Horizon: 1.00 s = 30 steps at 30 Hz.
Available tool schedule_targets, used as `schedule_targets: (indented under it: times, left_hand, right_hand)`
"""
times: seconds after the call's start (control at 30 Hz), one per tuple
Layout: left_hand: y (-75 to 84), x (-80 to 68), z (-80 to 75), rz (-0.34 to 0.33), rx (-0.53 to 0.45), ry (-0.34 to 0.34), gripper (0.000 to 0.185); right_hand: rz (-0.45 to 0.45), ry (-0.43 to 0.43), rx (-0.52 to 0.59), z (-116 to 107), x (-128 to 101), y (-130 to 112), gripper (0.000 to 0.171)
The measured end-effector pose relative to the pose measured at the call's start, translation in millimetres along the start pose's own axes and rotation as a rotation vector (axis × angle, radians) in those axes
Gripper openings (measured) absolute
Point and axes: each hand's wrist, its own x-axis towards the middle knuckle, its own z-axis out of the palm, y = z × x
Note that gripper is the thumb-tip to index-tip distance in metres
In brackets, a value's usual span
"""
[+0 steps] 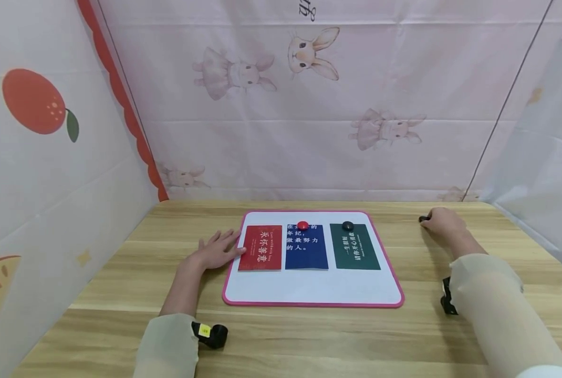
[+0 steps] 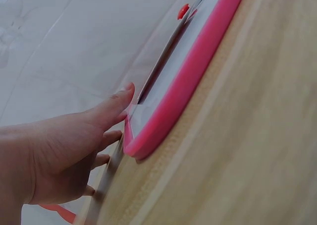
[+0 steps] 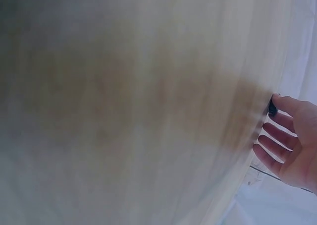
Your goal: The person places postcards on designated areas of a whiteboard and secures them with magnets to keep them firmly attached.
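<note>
A whiteboard with a pink frame lies on the wooden table. On it, side by side, are a red card, a blue card and a green card. One red round magnet sits at the top of the blue card, and a black round magnet at the top of the green one. My left hand rests with fingers spread at the board's left edge, thumb by the red card. Off to the right, my right hand pinches another black magnet between thumb and index finger, close over the table.
Bare wooden tabletop surrounds the board. Behind it hangs a pale cloth printed with rabbits, and a fruit-print cloth stands on the left. A small black camera is strapped to the left wrist.
</note>
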Motion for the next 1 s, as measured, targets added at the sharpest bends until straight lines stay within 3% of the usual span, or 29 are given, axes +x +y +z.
schedule_targets:
  times: [0.5, 1.0]
  left_hand:
    - [-0.7, 1.1, 0.7, 0.005, 0.002, -0.005, 0.070]
    - [-0.1, 1.1, 0.0, -0.008, -0.005, -0.019, 0.070]
  right_hand:
    - [-0.061, 0.039, -0.065, -8, 9, -8, 0.041]
    - [-0.129, 0.078, -0.117, -23, 9, -38, 0.040]
